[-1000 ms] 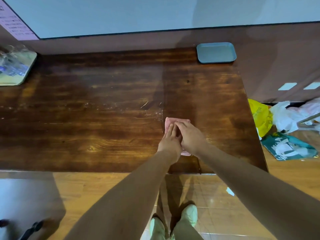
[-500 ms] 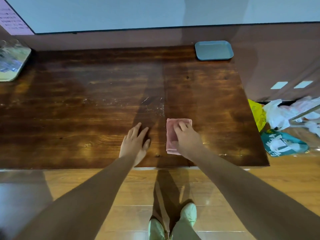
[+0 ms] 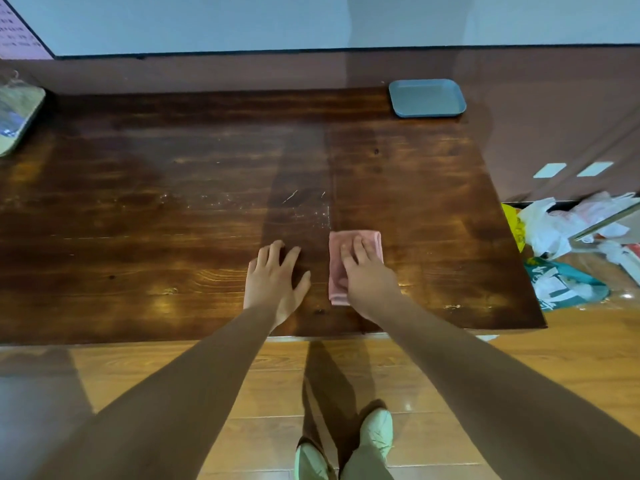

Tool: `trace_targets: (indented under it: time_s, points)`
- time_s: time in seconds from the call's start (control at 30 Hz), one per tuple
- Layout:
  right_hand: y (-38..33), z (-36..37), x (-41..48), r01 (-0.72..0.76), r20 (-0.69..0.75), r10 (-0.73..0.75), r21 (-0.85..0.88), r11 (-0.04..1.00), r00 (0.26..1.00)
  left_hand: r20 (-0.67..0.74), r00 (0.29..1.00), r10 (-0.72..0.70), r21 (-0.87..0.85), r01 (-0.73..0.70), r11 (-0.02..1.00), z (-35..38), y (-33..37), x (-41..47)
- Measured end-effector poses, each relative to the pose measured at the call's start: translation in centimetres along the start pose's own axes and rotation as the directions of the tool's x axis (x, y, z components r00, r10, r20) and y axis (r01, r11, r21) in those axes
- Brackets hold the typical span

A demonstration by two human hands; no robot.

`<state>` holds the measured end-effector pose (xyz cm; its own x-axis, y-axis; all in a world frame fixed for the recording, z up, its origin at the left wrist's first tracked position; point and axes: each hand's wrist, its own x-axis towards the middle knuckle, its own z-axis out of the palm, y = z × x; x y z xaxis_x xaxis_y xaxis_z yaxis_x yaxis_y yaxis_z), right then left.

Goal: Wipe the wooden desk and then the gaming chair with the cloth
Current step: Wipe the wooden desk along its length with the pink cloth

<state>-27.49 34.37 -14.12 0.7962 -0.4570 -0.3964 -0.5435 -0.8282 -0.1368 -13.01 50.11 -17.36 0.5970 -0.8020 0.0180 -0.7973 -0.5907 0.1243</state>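
cloth (image 3: 335, 271): we see plain pink.
wooden desk (image 3: 173, 202): we see dark brown with streaked grain and pale scuffs.
tray (image 3: 427, 98): we see grey-blue.
floor (image 3: 519, 348): we see orange-brown planks.
shoes (image 3: 377, 431): we see pale green.

The right hand (image 3: 367, 284) covers much of the pink cloth (image 3: 336, 268) — its near right corner is hidden. The left edge cuts off a pale tray (image 3: 33, 114) and a pink notice (image 3: 15, 36), its print too small to read.
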Motion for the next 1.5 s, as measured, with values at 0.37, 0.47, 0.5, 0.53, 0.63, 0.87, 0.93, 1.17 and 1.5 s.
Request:
trace_targets:
  time_s: [0.37,0.47,0.5,0.53,0.63,0.87,0.93,1.17,1.5]
  points:
    - [-1.8,4.7,-6.0,0.035,-0.077,-0.035,0.009,0.999,0.996,-0.102,0.994,0.033,-0.031,-0.037,0.999,0.7,-2.0,2.5]
    - [-1.3,4.0,-3.6,0.073,-0.065,-0.078,-0.065,0.995,0.995,-0.134,0.990,0.053,-0.044,-0.059,0.997,1.3,-2.5,2.9]
    - [-1.2,3.6,-2.6,0.082,-0.053,-0.086,-0.079,0.994,0.995,-0.144,0.988,0.054,-0.054,-0.063,0.997,1.4,-2.6,2.8]
    - [-1.2,2.9,-1.4,0.080,-0.046,-0.083,-0.072,0.994,0.995,-0.151,0.987,0.057,-0.057,-0.066,0.996,1.5,-2.7,2.8]
    - [-1.3,0.7,2.4,0.022,-0.054,-0.021,0.018,1.000,0.998,-0.159,0.985,0.064,-0.059,-0.074,0.996,1.5,-2.8,3.1]
    - [-2.4,0.0,2.8,-0.011,-0.072,0.016,0.070,0.997,0.997,-0.158,0.986,0.059,-0.070,-0.071,0.995,1.5,-2.9,3.0]
    - [-2.7,1.3,0.6,0.005,-0.044,-0.003,0.035,0.999,0.999,-0.157,0.986,0.058,-0.068,-0.070,0.995,1.3,-2.8,3.1]
    - [-2.4,1.5,1.6,0.032,-0.038,-0.034,-0.052,0.998,0.999,-0.199,0.979,0.047,-0.140,-0.076,0.987,1.6,-2.2,5.7]
    - [-2.3,-4.5,9.7,-0.070,-0.034,0.071,0.034,0.997,0.997,-0.211,0.977,0.028,-0.159,-0.062,0.985,2.1,-2.5,7.3]
